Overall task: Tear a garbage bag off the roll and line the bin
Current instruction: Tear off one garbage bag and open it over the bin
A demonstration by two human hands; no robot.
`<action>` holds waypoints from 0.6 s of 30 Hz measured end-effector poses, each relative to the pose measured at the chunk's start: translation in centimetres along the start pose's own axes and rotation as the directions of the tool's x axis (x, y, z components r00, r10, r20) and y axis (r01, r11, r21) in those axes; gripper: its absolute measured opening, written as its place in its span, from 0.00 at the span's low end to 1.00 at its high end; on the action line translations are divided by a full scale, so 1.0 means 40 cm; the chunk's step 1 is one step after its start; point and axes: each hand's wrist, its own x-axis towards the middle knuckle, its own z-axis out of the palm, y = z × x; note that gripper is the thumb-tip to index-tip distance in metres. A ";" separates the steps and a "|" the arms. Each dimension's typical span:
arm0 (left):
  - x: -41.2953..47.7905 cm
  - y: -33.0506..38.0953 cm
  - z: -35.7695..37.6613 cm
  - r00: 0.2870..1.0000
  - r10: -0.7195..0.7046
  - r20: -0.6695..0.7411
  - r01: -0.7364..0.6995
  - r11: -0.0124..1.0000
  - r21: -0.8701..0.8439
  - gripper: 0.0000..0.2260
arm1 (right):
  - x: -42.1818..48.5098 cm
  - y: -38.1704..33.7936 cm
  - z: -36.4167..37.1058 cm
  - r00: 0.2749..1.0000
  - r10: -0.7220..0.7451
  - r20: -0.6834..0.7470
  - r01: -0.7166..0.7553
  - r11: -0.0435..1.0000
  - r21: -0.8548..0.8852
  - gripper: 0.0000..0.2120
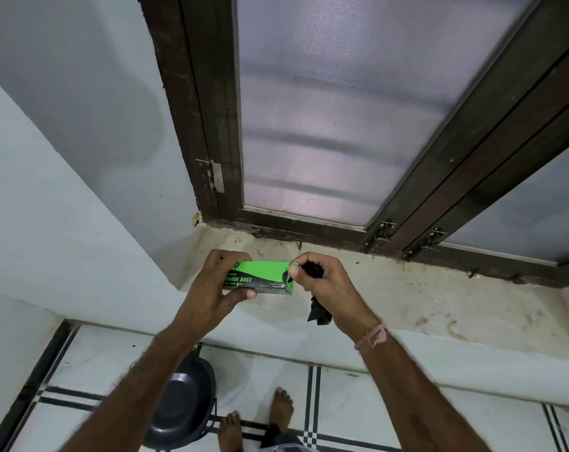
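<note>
Left hand [223,282] clamps box [263,276]; right hand [325,287] fists black bag [319,313] at box's 3 o'clock; best pulled straight out, box steady.

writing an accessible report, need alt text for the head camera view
A person's left hand holds a green garbage bag box at a stained window sill while the right hand grips a black garbage bag at its end. A black bin stands on the tiled floor beside bare feet.

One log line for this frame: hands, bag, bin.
left hand: holds green box | right hand: grips black bag at box end | bin: on floor, bag not yet in it
</note>
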 end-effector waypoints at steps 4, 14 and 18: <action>0.001 -0.009 0.006 0.999 -0.036 -0.017 0.037 0.999 0.012 0.23 | -0.007 0.029 0.017 0.997 0.033 -0.073 -0.027 0.997 0.077 0.08; 0.066 -0.074 0.053 0.993 -0.118 0.017 0.111 0.964 0.242 0.24 | 0.046 0.098 0.025 0.977 0.158 -0.143 -0.149 0.986 0.073 0.12; 0.078 -0.101 0.073 0.980 -0.194 0.034 0.169 0.917 0.361 0.26 | 0.068 0.138 0.019 0.977 0.193 -0.090 -0.193 0.981 0.011 0.15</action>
